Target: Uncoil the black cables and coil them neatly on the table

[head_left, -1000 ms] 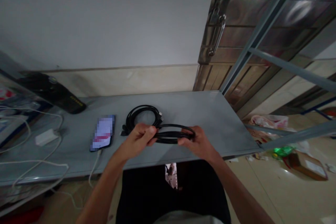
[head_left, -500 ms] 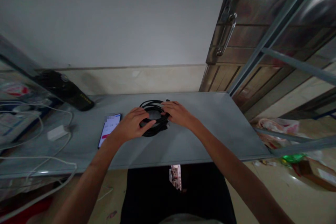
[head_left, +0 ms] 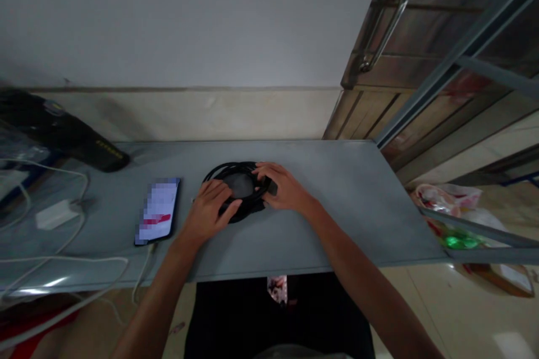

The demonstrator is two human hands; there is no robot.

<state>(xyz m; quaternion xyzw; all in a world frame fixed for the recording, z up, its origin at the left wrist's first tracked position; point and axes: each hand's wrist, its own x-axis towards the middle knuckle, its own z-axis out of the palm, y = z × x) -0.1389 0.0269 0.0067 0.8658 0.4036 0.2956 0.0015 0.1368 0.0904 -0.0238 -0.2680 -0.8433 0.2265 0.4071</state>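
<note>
A stack of coiled black cables (head_left: 238,173) lies on the grey metal table (head_left: 337,207) in front of me. My left hand (head_left: 208,214) rests on the coil's near left side, fingers curled over the loops. On the right side of the coil sits my right hand (head_left: 281,186), its fingers closed on the cable there. Both hands press the coil down on the table.
A phone (head_left: 158,217) with its screen lit lies left of the coil, a white cable running from it. A white charger (head_left: 56,214) with white cords and a black device (head_left: 63,133) sit at the far left. A metal door (head_left: 404,39) stands at the right; bags lie on the floor.
One second ago I held a flattened black coil in the air in front of another coil on the table. It has since come down onto that coil, and both hands rest on the stack.
</note>
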